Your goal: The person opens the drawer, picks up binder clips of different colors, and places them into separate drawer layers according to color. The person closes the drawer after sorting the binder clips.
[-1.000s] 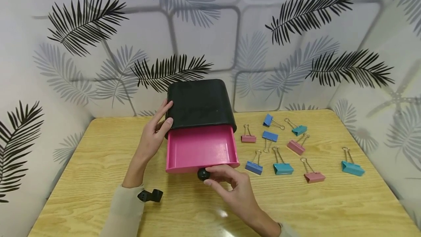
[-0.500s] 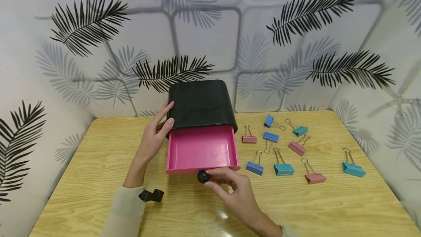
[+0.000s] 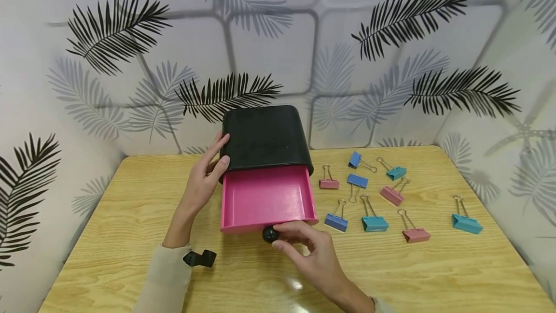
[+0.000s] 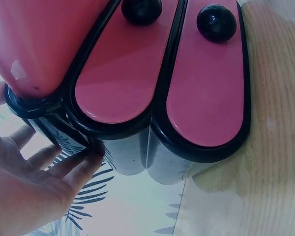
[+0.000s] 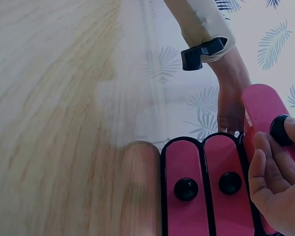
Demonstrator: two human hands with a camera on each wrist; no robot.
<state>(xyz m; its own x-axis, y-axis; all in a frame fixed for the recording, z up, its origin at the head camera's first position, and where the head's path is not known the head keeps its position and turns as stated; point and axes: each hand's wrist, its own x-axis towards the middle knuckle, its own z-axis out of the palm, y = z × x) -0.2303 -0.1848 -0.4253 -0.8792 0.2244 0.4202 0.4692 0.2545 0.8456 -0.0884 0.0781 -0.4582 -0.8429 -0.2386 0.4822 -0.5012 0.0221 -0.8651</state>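
Note:
A black drawer cabinet (image 3: 265, 136) stands on the table, its pink top drawer (image 3: 265, 202) pulled out, with nothing visible inside. My left hand (image 3: 201, 177) steadies the cabinet's left side, thumb at the front upper edge. In the left wrist view its fingers (image 4: 81, 172) lie spread and fairly straight against the rounded casing. With thumb and forefinger my right hand (image 3: 310, 250) pinches the drawer's round black knob (image 3: 270, 234). Below, two more pink drawers (image 4: 118, 83) are shut, each with a black knob (image 4: 216, 23).
Several binder clips lie right of the cabinet, among them a blue clip (image 3: 336, 222), a teal clip (image 3: 375, 223) and a pink clip (image 3: 416, 234). A teal clip (image 3: 466, 223) lies apart farther right. A leaf-patterned backdrop (image 3: 339, 62) rises behind the wooden table (image 3: 130, 235).
The head view shifts slightly at first. In the last half second the drawer and knob move a touch nearer and to the right with my right hand. My left hand keeps its place.

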